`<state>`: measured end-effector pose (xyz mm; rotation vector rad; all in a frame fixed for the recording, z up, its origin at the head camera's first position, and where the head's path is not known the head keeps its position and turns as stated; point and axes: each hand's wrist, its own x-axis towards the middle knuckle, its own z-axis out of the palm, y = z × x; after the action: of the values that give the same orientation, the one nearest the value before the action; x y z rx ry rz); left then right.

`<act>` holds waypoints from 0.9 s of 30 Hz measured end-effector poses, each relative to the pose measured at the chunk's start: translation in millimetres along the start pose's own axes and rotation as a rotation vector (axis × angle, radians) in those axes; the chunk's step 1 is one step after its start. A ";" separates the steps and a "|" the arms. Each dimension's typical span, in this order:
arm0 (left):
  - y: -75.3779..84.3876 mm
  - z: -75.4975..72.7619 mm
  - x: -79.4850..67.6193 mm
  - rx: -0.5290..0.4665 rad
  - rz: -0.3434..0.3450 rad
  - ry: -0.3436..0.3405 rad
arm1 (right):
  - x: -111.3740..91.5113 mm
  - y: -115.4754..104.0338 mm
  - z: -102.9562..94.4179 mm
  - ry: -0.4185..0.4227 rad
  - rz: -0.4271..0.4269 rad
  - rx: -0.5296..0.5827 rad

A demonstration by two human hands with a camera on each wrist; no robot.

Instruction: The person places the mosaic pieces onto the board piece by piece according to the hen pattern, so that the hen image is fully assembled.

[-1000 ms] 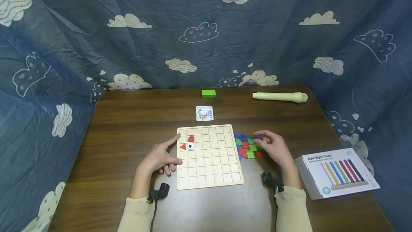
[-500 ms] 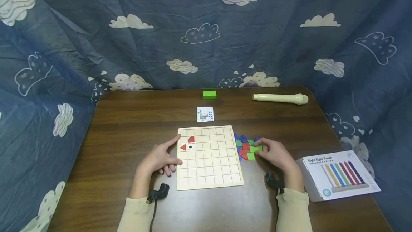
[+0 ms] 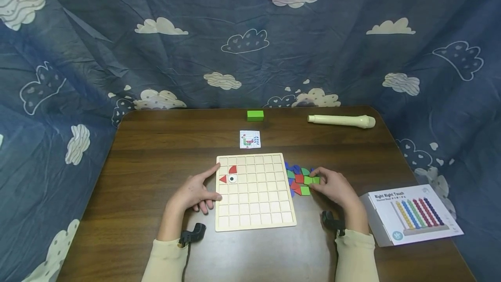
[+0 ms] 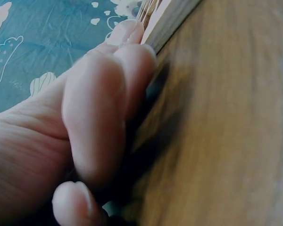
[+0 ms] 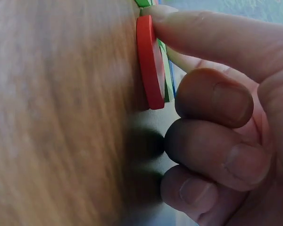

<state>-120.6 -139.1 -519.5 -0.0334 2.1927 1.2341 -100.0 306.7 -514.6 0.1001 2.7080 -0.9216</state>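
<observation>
In the head view, a pale wooden grid board [image 3: 254,212] lies on the table. My left hand [image 3: 192,193] rests at its left edge, thumb and index finger spread and touching it. On the board sit a red triangle tile [image 3: 223,179], a white eye tile [image 3: 232,178] and a red quarter-round tile [image 3: 232,169]. My right hand [image 3: 334,186] is over the pile of coloured tiles right of the board, thumb and index finger pinching a green square tile [image 3: 315,180]. In the right wrist view, a red tile [image 5: 151,66] lies beside the thumb; the other fingers are curled.
Behind the board lies a small picture card [image 3: 250,139]. Farther back are a green block [image 3: 255,115] and a cream microphone-shaped stick [image 3: 340,120]. A white bead-toy box [image 3: 415,214] stands at the right. Loose tiles [image 3: 299,179] lie against the board's right edge.
My right hand has come down onto the tile pile, its thumb and index finger closing around a green tile. It covers the red tile at the pile's right. My left hand stays at the board.
</observation>
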 end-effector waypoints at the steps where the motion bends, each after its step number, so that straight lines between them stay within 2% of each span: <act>1: -0.3 0.2 -0.5 0.000 0.001 0.000 | -0.2 0.2 0.4 0.001 -0.001 0.002; 6: -1.3 -0.1 -1.1 -0.002 0.000 -0.002 | 0.1 -1.2 0.1 0.008 -0.009 0.040; 9: -1.7 -0.9 -0.1 -0.007 0.000 -0.008 | -2.4 -10.5 -2.2 0.020 -0.024 0.057; 11: -1.8 -1.2 1.0 -0.008 0.004 -0.013 | -5.3 -22.9 -4.1 0.029 -0.048 0.053; 15: -2.4 -1.4 2.7 -0.012 0.008 -0.017 | -9.5 -62.7 -0.2 0.037 -0.167 0.014; 18: -3.5 -1.0 3.2 -0.013 0.002 -0.018 | -10.2 -99.2 14.2 0.032 -0.271 -0.036; 22: -4.8 -2.2 2.9 -0.013 -0.001 -0.028 | -9.1 -144.2 45.8 0.007 -0.333 -0.124; 27: -4.6 -4.0 2.2 -0.016 0.029 -0.030 | -5.2 -174.4 86.6 -0.030 -0.367 -0.198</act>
<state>-123.0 -144.2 -522.7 0.0099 2.1645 1.2599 -101.1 115.7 -476.2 -0.4603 2.8217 -0.7286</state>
